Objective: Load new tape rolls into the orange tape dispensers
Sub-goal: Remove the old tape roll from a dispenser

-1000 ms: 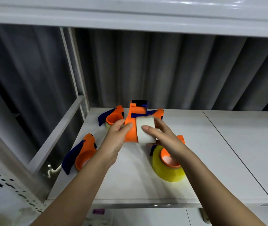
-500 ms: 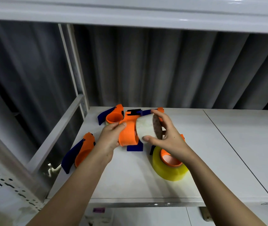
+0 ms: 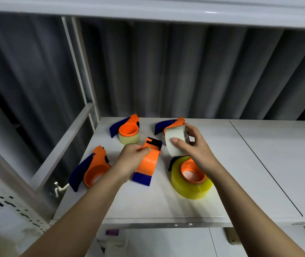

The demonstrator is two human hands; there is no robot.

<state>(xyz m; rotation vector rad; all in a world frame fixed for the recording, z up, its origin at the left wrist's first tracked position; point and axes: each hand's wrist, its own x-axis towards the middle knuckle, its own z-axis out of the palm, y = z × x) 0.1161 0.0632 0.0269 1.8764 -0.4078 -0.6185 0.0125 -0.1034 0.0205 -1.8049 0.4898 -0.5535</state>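
Head view. I logged the left hand [image 3: 129, 158] gripping the orange plastic tape dispenser with the blue handle [image 3: 148, 162], fingers and thumb curled round its drum. It was now low, at or just over the white table [image 3: 231, 164]; contact I could not tell. Half a second before, it was raised and pressed against the roll. The right hand [image 3: 194, 147] held the white tape roll [image 3: 174, 142], thumb on the outer face, fingers wrapped behind. Roll and dispenser had come apart: the roll sat up and to the right, near the far orange dispenser [image 3: 174, 124], no longer against the held drum.

My reading: the roll was not seated. Either the fit failed or the roll was being turned for another try; this dispenser remained unloaded.

Elsewhere on the table: a dispenser carrying a pale clear roll [image 3: 129, 132], a bare dispenser at left [image 3: 94, 169], and one carrying a yellow roll [image 3: 192, 179].
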